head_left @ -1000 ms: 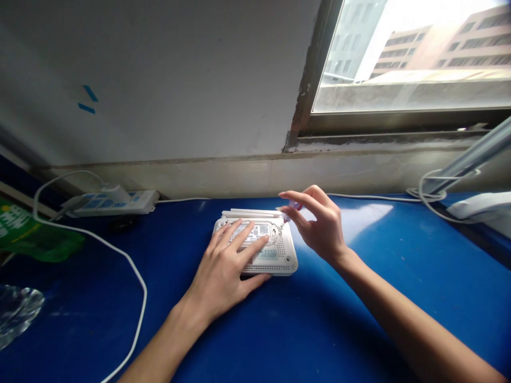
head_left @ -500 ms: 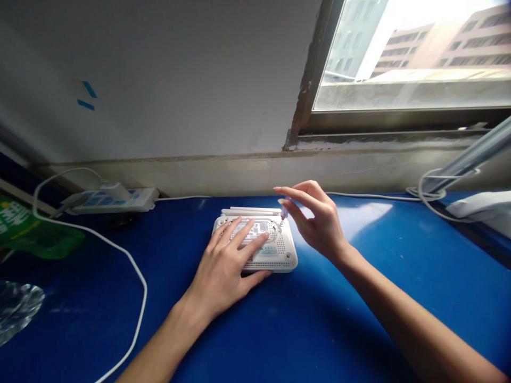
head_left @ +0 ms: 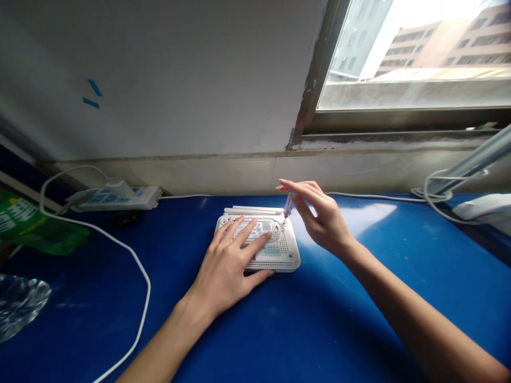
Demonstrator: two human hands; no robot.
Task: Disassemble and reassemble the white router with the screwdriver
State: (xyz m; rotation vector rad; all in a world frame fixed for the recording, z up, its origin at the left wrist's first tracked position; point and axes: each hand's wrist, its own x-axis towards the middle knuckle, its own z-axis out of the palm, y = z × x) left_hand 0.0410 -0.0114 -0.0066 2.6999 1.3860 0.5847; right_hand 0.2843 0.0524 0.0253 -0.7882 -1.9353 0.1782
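A: How did our grips stand?

B: Our left hand [head_left: 229, 255] lay palm down with its fingers spread apart, touching one white router [head_left: 275, 250] from its seven o'clock side. The router sat on the blue surface [head_left: 287, 330], ahead of us at twelve.

A: And our right hand [head_left: 321, 215]?

B: There we had thumb and fingers together, pinched on one small purple tool [head_left: 289, 205]. Its tip was at the router's one o'clock corner; we could not tell whether they touched.

A: What else did we count?

B: Two white antennas [head_left: 255, 208] along the router's twelve o'clock edge. From the router, one power strip [head_left: 147, 198] stood toward ten, one green bottle [head_left: 35, 229] at nine, and two blue tape strips [head_left: 95, 88] on the wall [head_left: 179, 80] between ten and eleven.
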